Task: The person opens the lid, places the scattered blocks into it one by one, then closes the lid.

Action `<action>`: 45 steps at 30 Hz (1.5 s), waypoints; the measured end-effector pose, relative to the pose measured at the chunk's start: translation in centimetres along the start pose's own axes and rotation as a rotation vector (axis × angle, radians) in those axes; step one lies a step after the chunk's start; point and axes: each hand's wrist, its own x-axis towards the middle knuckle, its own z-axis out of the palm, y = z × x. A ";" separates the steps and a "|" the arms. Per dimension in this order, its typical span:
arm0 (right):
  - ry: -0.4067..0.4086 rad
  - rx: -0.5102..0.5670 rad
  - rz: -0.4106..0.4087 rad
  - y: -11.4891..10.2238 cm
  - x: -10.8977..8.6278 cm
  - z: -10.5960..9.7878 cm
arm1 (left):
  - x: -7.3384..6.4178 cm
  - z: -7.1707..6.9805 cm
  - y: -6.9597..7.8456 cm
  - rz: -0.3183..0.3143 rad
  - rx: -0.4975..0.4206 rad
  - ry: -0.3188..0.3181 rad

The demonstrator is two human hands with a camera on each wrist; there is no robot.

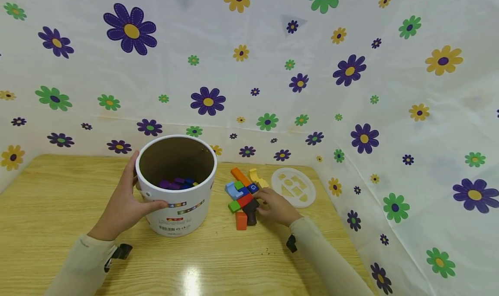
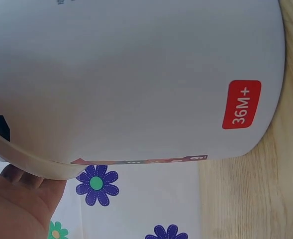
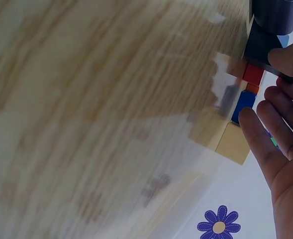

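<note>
A white bucket [image 1: 177, 211] with printed labels stands upright on the table, several purple and blue blocks [image 1: 177, 183] lying inside. My left hand [image 1: 126, 200] grips its left side, thumb across the front below the rim and the other fingers partly hidden behind. In the left wrist view, the left hand [image 2: 17, 204] is at the bucket's rim [image 2: 47, 169]. To the right, my right hand [image 1: 277, 207] is beside a small pile of colored blocks. It pinches a black block [image 3: 263, 47] at one edge between thumb and forefinger, the other fingers extended near a blue block [image 3: 244, 105].
Red [image 1: 241, 221], orange [image 1: 240, 176], light blue [image 1: 232, 190] and yellow [image 1: 254, 175] blocks lie around the right hand. A white oval plate with cut-out shapes [image 1: 277, 179] lies at the back right. Flower-printed sheeting [image 1: 249, 75] borders the wooden table [image 1: 218, 257].
</note>
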 end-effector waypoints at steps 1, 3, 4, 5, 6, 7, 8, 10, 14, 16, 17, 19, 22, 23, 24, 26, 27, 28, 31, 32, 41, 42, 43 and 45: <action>-0.003 0.002 0.002 0.0 0.0 0.0 | 0.0 0.0 0.0 -0.001 0.001 0.000; -0.011 0.003 0.007 0.0 0.0 -0.1 | -0.1 0.0 0.0 -0.003 0.004 0.000; -0.015 0.001 0.010 0.0 0.0 -0.2 | -0.1 0.0 0.0 -0.003 0.007 0.000; -0.017 -0.003 0.013 0.0 -0.1 -0.2 | -0.1 0.0 0.1 -0.004 0.010 0.001; -0.020 -0.006 0.016 -0.1 -0.1 -0.3 | -0.1 0.0 0.1 -0.005 0.013 0.002; -0.019 -0.006 0.017 -0.1 -0.1 -0.4 | -0.1 0.0 0.1 -0.006 0.016 0.003; -0.016 -0.008 0.014 -0.1 -0.1 -0.5 | -0.2 -0.1 0.2 -0.007 0.019 0.004; -0.004 -0.009 0.010 0.0 -0.2 -0.6 | -0.2 0.0 0.2 -0.007 0.021 0.006; 0.018 -0.010 -0.001 0.2 -0.4 -1.0 | -0.2 0.1 0.3 0.001 0.019 0.007; 0.023 -0.012 0.002 0.4 -0.6 -1.2 | -0.2 0.1 0.4 0.007 0.017 0.004; 0.024 -0.013 0.002 0.5 -0.6 -1.3 | -0.2 0.1 0.4 0.009 0.018 0.003; 0.032 -0.014 -0.001 0.6 -0.6 -1.4 | -0.1 0.1 0.5 0.009 0.015 0.002; 0.061 -0.029 -0.026 0.7 -0.6 -1.7 | 0.0 0.1 0.5 0.011 0.013 0.002; 0.075 -0.037 -0.037 0.7 -0.6 -1.8 | 0.0 0.1 0.5 0.011 0.011 0.002; 0.090 -0.043 -0.048 0.7 -0.6 -1.9 | 0.0 0.1 0.6 0.009 0.010 0.002; 0.123 -0.052 -0.065 0.6 -0.5 -2.2 | 0.0 0.0 0.5 0.006 0.010 0.001; 0.138 -0.047 -0.070 0.6 -0.4 -2.3 | 0.0 0.0 0.5 0.004 0.009 0.001; 0.155 -0.044 -0.079 0.5 -0.4 -2.5 | 0.0 0.0 0.5 0.003 0.008 0.000; 0.196 -0.025 -0.103 0.4 -0.3 -3.1 | 0.0 0.0 0.3 0.003 0.006 -0.001; 0.208 -0.017 -0.115 0.4 -0.2 -3.3 | 0.0 0.0 0.2 0.005 0.008 -0.001; 0.314 0.015 -0.146 -0.1 0.8 -5.3 | 0.0 0.0 0.0 0.021 0.014 0.003; 0.320 0.012 -0.143 -0.2 1.0 -5.5 | 0.0 0.0 0.0 0.021 0.014 0.004; 0.327 0.012 -0.141 -0.3 1.0 -5.6 | -0.1 0.0 0.0 0.020 0.015 0.004; 0.339 0.005 -0.139 -0.6 1.2 -5.8 | -0.1 0.1 0.1 0.019 0.013 0.002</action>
